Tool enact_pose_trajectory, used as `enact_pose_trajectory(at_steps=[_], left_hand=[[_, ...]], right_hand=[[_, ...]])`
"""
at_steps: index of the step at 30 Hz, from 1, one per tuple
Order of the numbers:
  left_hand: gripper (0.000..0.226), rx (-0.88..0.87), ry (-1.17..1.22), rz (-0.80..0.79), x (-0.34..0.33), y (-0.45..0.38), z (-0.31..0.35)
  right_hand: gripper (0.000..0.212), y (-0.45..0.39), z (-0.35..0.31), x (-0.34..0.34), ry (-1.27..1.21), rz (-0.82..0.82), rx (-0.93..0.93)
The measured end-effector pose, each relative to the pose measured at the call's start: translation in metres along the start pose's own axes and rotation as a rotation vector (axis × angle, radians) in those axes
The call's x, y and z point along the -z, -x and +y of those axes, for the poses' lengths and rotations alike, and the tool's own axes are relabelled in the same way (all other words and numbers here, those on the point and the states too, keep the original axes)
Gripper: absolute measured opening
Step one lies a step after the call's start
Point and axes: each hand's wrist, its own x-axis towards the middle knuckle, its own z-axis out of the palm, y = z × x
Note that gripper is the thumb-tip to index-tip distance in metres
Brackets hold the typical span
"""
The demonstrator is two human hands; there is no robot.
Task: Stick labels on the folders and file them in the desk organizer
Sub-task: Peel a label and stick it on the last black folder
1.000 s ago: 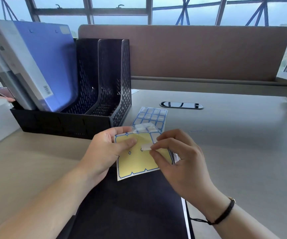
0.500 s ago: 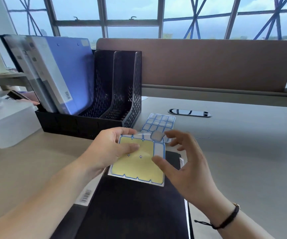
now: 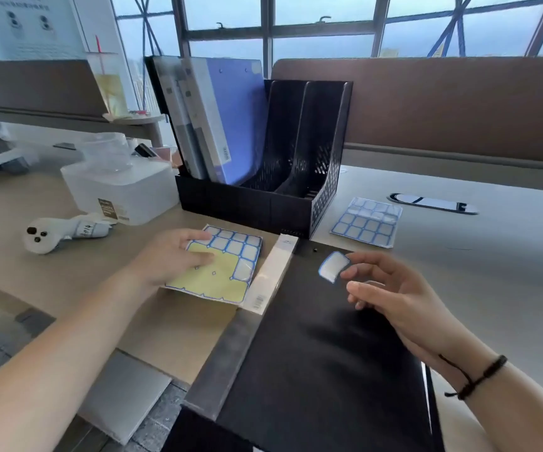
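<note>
A black folder (image 3: pixel 322 353) lies flat on the desk in front of me. My right hand (image 3: pixel 390 295) hovers over its far end, a peeled white label with a blue border (image 3: pixel 332 266) stuck to the tip of its forefinger. My left hand (image 3: pixel 172 256) holds a partly used yellow label sheet (image 3: pixel 217 272) down on the desk, left of the folder's spine. The black desk organizer (image 3: pixel 263 203) stands behind, with a blue folder (image 3: pixel 234 122) and grey ones in its left slot. Its two right slots are empty.
A full label sheet (image 3: pixel 366 220) lies right of the organizer, near a black cable port (image 3: pixel 433 203). A clear plastic box (image 3: pixel 123 187) and a white controller (image 3: pixel 58 233) sit at left. A brown partition (image 3: pixel 443 106) runs along the back.
My right hand has peeled one label off and moved right over the black folder. My left hand has lowered the sheet to the desk at the left. The camera view shifted left.
</note>
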Motion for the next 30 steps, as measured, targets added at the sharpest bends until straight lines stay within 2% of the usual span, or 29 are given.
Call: enact_pose_trajectory(at_steps=[4, 7, 8, 10, 12, 14, 17, 19, 22, 24, 27, 30], left_hand=[[0.049, 0.035, -0.146, 0.046, 0.027, -0.003, -0.022], [0.067, 0.012, -0.327, 0.067, 0.036, -0.005, -0.024], [0.072, 0.001, -0.398, 0.083, 0.036, -0.004, -0.022], [0.075, -0.041, -0.536, 0.125, 0.032, -0.001, -0.014], [0.071, -0.108, -0.614, 0.14, 0.023, 0.001, -0.005], [0.067, -0.176, -0.582, 0.078, 0.01, 0.006, 0.009], [0.06, -0.299, -0.537, -0.107, -0.021, 0.01, 0.034], [0.056, -0.388, -0.618, -0.189, -0.048, 0.006, 0.05], [0.057, -0.448, -0.755, -0.314, -0.086, -0.006, 0.068], [0.066, -0.493, -0.833, -0.39, -0.108, -0.012, 0.074], [0.075, -0.551, -0.931, -0.413, -0.13, -0.016, 0.077], [0.076, -0.545, -0.971, -0.392, -0.138, -0.013, 0.074]], right_hand=[[0.03, 0.007, -0.002, -0.008, 0.01, -0.078, -0.045], [0.024, 0.01, -0.005, -0.01, -0.04, -0.089, -0.073], [0.03, 0.011, -0.005, -0.01, -0.071, -0.099, -0.084], [0.061, 0.009, -0.002, -0.006, -0.114, -0.107, -0.083], [0.073, 0.008, -0.001, -0.005, -0.139, -0.095, -0.079], [0.07, 0.007, -0.001, -0.004, -0.152, -0.1, -0.092], [0.066, 0.007, -0.007, -0.002, -0.159, -0.077, -0.105], [0.061, 0.004, -0.015, 0.006, -0.187, 0.017, -0.106], [0.029, -0.003, -0.024, 0.028, -0.265, 0.232, -0.104], [0.015, -0.006, -0.026, 0.043, -0.285, 0.365, -0.107], [0.007, -0.009, -0.024, 0.058, -0.306, 0.521, -0.147], [0.009, -0.012, -0.019, 0.065, -0.3, 0.581, -0.194]])
